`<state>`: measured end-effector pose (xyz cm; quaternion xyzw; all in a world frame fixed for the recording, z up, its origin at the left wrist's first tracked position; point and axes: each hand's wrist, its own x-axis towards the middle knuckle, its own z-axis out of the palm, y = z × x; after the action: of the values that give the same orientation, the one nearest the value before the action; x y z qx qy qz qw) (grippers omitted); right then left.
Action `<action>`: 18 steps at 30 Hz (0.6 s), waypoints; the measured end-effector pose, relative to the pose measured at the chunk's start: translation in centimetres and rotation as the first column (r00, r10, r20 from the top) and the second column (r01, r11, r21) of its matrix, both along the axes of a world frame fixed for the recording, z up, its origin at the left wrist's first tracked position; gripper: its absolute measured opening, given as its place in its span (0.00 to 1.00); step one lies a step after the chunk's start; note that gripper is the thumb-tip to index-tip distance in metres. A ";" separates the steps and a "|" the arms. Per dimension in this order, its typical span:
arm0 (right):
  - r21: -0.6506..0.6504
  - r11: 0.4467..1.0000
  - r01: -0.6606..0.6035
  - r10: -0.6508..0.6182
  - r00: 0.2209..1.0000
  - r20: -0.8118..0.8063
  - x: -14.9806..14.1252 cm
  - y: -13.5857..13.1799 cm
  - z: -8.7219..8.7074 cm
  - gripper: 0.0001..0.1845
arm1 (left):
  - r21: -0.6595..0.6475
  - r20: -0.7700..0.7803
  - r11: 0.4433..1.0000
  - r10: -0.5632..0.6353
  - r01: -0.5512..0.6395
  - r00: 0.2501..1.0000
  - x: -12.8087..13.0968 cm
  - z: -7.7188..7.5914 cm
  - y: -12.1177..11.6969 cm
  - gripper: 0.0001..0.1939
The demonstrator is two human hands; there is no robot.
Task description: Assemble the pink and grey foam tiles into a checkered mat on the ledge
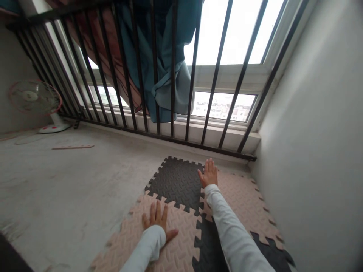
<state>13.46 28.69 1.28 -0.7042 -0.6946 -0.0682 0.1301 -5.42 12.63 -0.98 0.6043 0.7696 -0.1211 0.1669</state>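
Observation:
My left hand (157,223) lies on a beige foam mat tile (181,241) with its fingers spread. Farther forward, my right hand (209,173) rests palm down where a dark grey foam mat tile (178,181) meets a second beige foam mat tile (238,196). Its fingers are stretched out and its thumb points left. The tiles have jigsaw edges that interlock along the seams. Under my right forearm, another dark tile (210,245) is partly hidden. Both hands hold nothing.
A black metal railing (172,75) runs along the window, with blue and brown curtains (167,56) behind it. A white wall (317,132) borders the mat on the right. At the far left stand a fan (35,96) and a thin reddish strip (73,147) on the concrete floor (85,196).

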 end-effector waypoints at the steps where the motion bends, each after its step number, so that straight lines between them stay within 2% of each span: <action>1: -0.065 0.998 -0.010 0.010 1.000 0.003 -0.3 0.6 -0.8 0.36 | 0.008 -0.007 1.000 0.000 0.000 1.000 -0.1 -0.4 0.1 0.45; 3: -0.242 0.970 -0.026 0.027 1.000 -0.001 -0.5 1.7 -2.0 0.40 | 0.035 -0.005 0.999 -0.013 0.013 1.000 -0.4 -1.4 0.2 0.46; 4: -0.316 0.948 -0.033 0.030 0.999 -0.013 -0.4 2.2 -2.0 0.41 | 0.052 0.000 0.998 -0.022 0.022 1.000 -0.5 -2.0 0.2 0.46; 6: -0.379 0.924 -0.047 0.033 0.999 -0.044 -0.2 3.3 -0.9 0.42 | 0.081 0.013 0.996 -0.039 0.038 0.999 -0.8 -2.8 0.2 0.47; 7: -0.342 0.939 -0.043 0.026 0.998 -0.056 -0.1 3.9 0.1 0.40 | 0.089 0.017 0.995 -0.042 0.040 0.999 -0.9 -3.1 0.2 0.47; 8: -0.248 0.968 -0.026 0.012 0.998 -0.061 -0.1 4.4 1.0 0.39 | 0.097 0.018 0.995 -0.040 0.038 0.999 -0.9 -3.2 0.2 0.47; 9: -0.096 0.995 0.001 -0.007 0.998 -0.068 0.0 4.8 1.7 0.38 | 0.103 0.018 0.994 -0.036 0.034 0.999 -0.8 -3.2 0.2 0.47; 11: 0.146 0.989 0.027 -0.015 0.996 -0.084 0.2 5.1 1.9 0.35 | 0.086 0.028 0.996 -0.022 0.019 0.999 -0.8 -3.0 0.1 0.48; 12: 0.170 0.985 0.014 0.002 0.995 -0.096 0.3 5.2 1.4 0.35 | 0.081 0.035 0.997 -0.016 0.013 0.999 -0.7 -2.9 0.1 0.49; 15: -0.086 0.995 -0.045 0.023 0.971 -0.239 0.4 5.8 -1.0 0.36 | 0.104 0.076 0.994 -0.032 0.024 0.997 -0.8 -2.5 0.0 0.51; 17: -0.078 0.994 -0.074 0.036 0.912 -0.409 0.1 6.6 -1.2 0.35 | 0.135 0.105 0.990 -0.061 0.046 0.993 -0.9 -2.1 0.1 0.50; 18: -0.024 0.996 -0.086 0.065 0.889 -0.453 0.0 6.8 -0.5 0.34 | 0.128 0.106 0.991 -0.058 0.044 0.993 -0.8 -2.0 0.1 0.49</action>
<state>13.46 35.51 0.81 -0.6759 -0.6736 0.1175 0.2750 -6.25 12.72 -2.94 0.6389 0.7496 -0.0433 0.1674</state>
